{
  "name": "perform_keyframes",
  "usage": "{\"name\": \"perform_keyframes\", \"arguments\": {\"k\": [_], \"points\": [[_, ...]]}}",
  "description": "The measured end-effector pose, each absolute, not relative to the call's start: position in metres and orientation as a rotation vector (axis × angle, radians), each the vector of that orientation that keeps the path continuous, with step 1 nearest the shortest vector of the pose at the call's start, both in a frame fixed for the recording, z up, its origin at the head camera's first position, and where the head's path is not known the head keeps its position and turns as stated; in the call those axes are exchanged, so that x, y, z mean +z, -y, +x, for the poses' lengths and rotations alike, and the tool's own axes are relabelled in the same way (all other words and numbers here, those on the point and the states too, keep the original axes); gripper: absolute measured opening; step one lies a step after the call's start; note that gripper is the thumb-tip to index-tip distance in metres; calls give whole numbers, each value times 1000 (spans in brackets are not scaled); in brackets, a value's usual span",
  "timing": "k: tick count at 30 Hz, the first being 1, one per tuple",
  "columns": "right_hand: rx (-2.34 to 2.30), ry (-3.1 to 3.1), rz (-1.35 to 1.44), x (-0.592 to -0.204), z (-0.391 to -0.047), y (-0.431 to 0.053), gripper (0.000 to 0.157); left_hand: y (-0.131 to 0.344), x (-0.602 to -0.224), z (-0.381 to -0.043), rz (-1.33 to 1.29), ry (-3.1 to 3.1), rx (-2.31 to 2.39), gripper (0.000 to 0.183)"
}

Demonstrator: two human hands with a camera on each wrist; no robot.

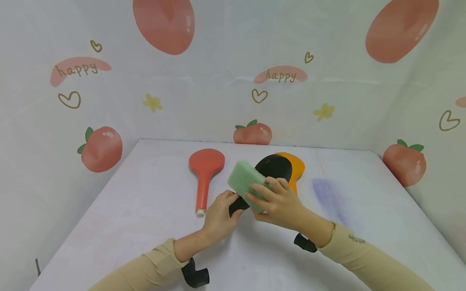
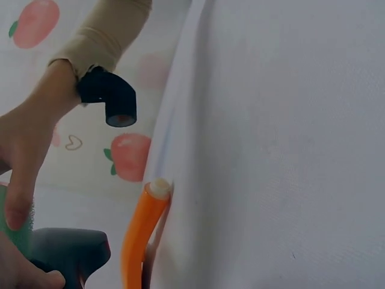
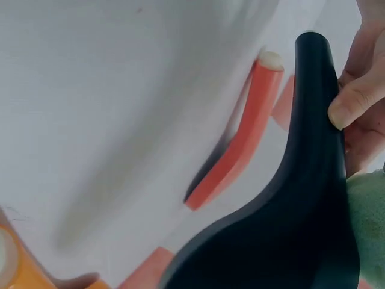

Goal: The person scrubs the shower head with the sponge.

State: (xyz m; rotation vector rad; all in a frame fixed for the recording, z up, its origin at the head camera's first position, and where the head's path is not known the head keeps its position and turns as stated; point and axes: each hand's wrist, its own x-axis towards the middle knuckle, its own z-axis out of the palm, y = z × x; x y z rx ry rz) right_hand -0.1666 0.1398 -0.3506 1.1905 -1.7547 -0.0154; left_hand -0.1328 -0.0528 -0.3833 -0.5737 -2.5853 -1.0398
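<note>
My left hand grips the handle of a black handheld shower head, held tilted above the table with its head up to the right. A green sponge is in my right hand, fingers spread over it and thumb beneath. In the right wrist view, the sponge lies against one side of the black shower head, and the left hand's thumb presses its handle. The sponge hides part of the black shower head in the head view.
A red shower head lies on the table, left of the hands. Behind the black one lies an orange shower head, partly covered. A bluish-purple smear marks the tabletop at right. A patterned cloth hangs around the table.
</note>
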Motion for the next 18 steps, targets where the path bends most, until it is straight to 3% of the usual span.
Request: {"name": "perform_keyframes", "arguments": {"k": [10,18], "points": [[93,1737,1150,-355,-165,-149,22,57,-388,-137,-549,2475,-1618,31],[290,1776,1087,-361,-165,-168,23,58,-386,-137,-396,2409,-2077,47]]}}
